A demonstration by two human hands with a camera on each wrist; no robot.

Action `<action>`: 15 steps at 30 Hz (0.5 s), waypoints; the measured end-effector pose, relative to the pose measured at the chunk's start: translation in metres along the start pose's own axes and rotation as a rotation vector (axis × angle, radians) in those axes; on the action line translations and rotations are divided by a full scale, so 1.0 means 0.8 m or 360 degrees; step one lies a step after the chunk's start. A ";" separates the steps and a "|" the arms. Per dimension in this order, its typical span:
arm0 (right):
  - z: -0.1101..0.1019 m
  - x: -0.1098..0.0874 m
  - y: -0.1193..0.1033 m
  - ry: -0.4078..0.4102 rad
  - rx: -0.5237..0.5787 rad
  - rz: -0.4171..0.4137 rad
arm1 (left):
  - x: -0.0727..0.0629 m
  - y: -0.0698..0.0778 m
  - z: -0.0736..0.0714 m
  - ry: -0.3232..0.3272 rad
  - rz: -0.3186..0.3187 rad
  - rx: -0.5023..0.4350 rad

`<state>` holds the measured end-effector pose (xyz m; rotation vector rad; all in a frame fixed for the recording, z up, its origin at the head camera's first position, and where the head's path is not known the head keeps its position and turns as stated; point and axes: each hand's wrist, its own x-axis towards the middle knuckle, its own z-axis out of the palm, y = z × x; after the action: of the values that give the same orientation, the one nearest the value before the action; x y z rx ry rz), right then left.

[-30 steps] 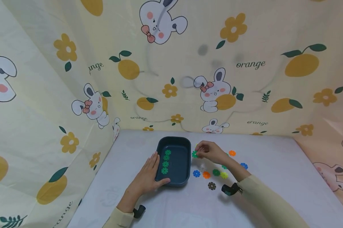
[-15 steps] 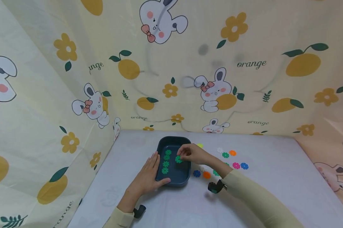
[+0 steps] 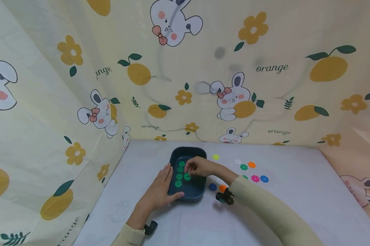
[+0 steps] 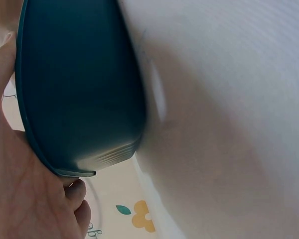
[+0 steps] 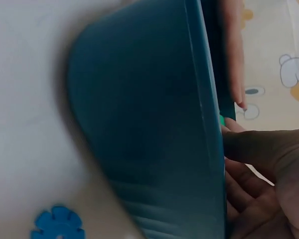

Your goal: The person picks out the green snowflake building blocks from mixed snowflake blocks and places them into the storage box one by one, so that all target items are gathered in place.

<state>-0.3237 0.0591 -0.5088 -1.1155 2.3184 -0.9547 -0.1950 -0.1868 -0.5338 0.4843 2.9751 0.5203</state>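
A dark blue tray (image 3: pixel 195 187) stands on the white table, with several green snowflake building discs (image 3: pixel 179 176) in a column along its left inside. My left hand (image 3: pixel 155 188) rests on the tray's left rim, fingers straight, thumb at the near edge; the left wrist view shows the palm beside the tray wall (image 4: pixel 79 89). Inside the tray my right hand (image 3: pixel 200 166) pinches another green disc (image 3: pixel 187 176), right beside the column. In the right wrist view the tray wall hides most of that disc, and the thumb and fingers (image 5: pixel 249 144) reach over the rim.
Loose discs lie right of the tray: blue (image 3: pixel 212 187), orange (image 3: pixel 223 188), yellow (image 3: pixel 215 157), pink (image 3: pixel 255 178), green (image 3: pixel 243 167) and others. The right forearm covers some of that area. A printed cloth (image 3: pixel 185 68) hangs behind the table.
My right hand has carried the green disc from right of the tray, over its rim and left to the column. My left hand has stayed at the tray.
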 end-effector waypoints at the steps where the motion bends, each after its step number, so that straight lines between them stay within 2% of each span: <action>1: 0.000 0.002 0.000 -0.0024 -0.0008 0.0002 | 0.000 0.000 0.000 0.0001 -0.0001 0.0003; 10: 0.002 0.019 -0.001 -0.0253 -0.0027 0.0057 | 0.001 -0.002 0.000 0.0001 0.0023 0.0005; 15: 0.006 0.025 -0.003 -0.0308 -0.0063 0.0066 | 0.000 -0.002 -0.001 0.0018 0.0058 0.0005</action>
<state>-0.3314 0.0402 -0.5114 -1.1185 2.2034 -0.7539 -0.1956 -0.1884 -0.5336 0.5383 2.9832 0.5235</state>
